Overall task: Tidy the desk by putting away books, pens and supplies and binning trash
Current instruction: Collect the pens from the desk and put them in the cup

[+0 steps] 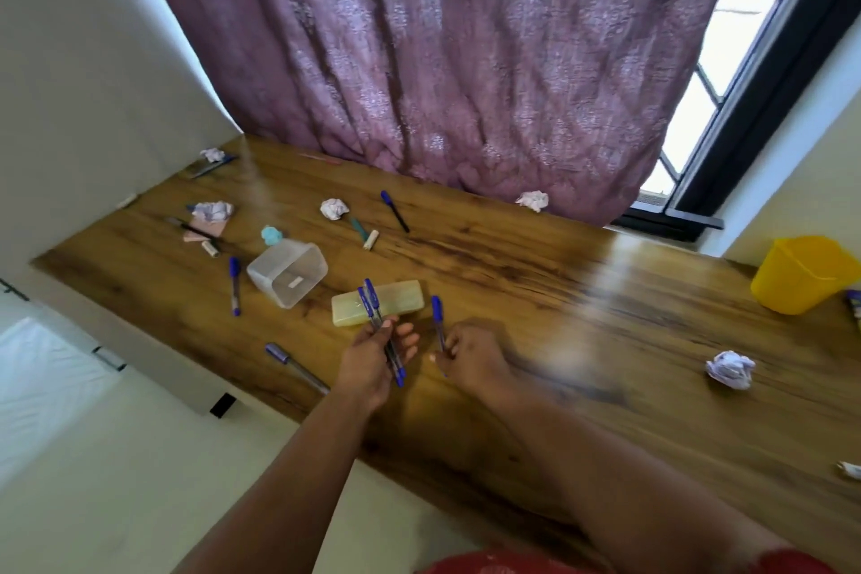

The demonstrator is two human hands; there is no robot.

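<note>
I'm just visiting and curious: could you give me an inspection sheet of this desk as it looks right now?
Surface: wooden desk, glossy.
Job's things: blue-capped pens, one lying loose; pale yellow pencil case; clear plastic tub; yellow bin.
Clutter: crumpled paper balls, erasers.
Hands: left hand holds two pens; right hand holds one pen.
Cables: nothing seen.
Surroundings: mauve curtain, window.

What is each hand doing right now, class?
Left hand: closed on two blue-capped clear plastic pens.
Right hand: closed on one blue-capped clear plastic pen.
</note>
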